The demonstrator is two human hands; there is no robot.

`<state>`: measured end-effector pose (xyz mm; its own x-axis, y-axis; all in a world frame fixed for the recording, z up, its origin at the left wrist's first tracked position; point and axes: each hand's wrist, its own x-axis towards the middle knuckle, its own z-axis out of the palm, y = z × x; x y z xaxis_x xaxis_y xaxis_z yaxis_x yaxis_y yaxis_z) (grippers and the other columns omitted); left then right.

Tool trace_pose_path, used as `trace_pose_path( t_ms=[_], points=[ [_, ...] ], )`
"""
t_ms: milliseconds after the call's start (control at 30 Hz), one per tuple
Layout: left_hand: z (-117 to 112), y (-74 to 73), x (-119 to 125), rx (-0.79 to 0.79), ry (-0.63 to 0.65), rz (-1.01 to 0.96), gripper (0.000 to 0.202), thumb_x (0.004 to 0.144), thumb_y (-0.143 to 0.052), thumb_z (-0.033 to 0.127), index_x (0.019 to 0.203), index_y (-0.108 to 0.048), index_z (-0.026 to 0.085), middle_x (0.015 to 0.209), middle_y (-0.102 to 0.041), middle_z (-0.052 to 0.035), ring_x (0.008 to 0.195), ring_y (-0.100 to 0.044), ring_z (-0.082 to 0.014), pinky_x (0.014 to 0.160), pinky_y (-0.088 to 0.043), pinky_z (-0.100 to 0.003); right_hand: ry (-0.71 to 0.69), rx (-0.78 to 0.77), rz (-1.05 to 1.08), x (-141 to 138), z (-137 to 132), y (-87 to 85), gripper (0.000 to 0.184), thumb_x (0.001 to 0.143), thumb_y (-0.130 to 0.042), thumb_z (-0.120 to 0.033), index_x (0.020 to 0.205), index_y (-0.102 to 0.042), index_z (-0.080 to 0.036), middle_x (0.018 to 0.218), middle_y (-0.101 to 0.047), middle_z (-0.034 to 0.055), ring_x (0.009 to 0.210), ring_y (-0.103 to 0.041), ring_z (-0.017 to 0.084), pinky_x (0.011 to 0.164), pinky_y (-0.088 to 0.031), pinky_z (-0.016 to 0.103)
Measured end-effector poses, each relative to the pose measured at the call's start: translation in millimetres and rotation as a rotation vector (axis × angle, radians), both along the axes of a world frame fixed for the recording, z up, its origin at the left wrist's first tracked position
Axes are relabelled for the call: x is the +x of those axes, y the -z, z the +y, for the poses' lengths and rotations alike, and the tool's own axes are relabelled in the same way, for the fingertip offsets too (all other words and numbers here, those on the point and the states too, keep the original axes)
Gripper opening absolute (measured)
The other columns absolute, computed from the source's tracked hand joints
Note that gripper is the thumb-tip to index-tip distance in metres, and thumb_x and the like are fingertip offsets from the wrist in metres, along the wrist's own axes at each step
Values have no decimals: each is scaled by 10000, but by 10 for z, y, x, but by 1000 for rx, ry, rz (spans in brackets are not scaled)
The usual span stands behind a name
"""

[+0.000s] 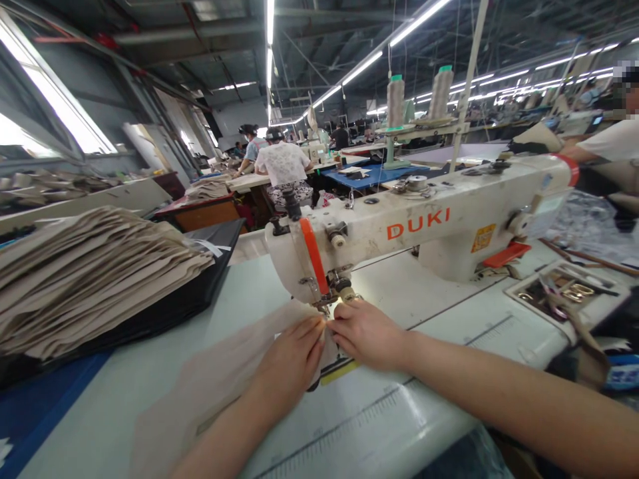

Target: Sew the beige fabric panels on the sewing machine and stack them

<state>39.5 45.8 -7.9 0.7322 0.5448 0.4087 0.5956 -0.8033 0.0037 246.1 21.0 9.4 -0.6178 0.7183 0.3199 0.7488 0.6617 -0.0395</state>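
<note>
A white DUKI sewing machine [429, 226] stands on the pale table [150, 372]. A thin, sheer beige fabric piece [219, 372] lies on the table and runs under the needle area [337, 299]. My left hand [292, 359] rests on the fabric just before the presser foot, fingers closed and pinching its edge. My right hand [367, 332] meets it fingertip to fingertip, also pinching the fabric. The needle itself is partly hidden behind my fingers.
A tall stack of beige fabric pieces [90, 279] lies on a black tray at the left. A small tray of metal parts [564, 293] sits at the right. Thread cones [396, 100] stand behind the machine. Other people work at tables farther back and at the right.
</note>
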Motion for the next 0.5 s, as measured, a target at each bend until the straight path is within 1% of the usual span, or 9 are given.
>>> trace_pose_path(
  t_ms=[100,267,500],
  points=[
    [-43,-3,9,26,5,9,353,962,-396,213,1176,-662,123,1196,-695,-122,1113,-649,-213,993,-530,-385,-11,4,-30,-8,-15,-14,217,975,-486,-198,936,-688,-130,874,-642,86,863,-562,209,829,-420,342],
    [-138,13,4,10,4,-22,344,953,-417,208,1196,-654,153,1216,-687,-106,1119,-644,-203,997,-528,-379,-3,21,-8,-1,-34,10,225,976,-484,-200,918,-691,-133,870,-638,80,846,-556,212,829,-414,346],
    [-84,13,13,-2,9,-14,355,957,-413,236,1202,-662,169,1214,-690,-95,1117,-648,-210,999,-529,-380,36,7,-21,12,-19,4,219,983,-477,-210,944,-679,-136,870,-625,72,832,-545,211,785,-400,350]
  ],
)
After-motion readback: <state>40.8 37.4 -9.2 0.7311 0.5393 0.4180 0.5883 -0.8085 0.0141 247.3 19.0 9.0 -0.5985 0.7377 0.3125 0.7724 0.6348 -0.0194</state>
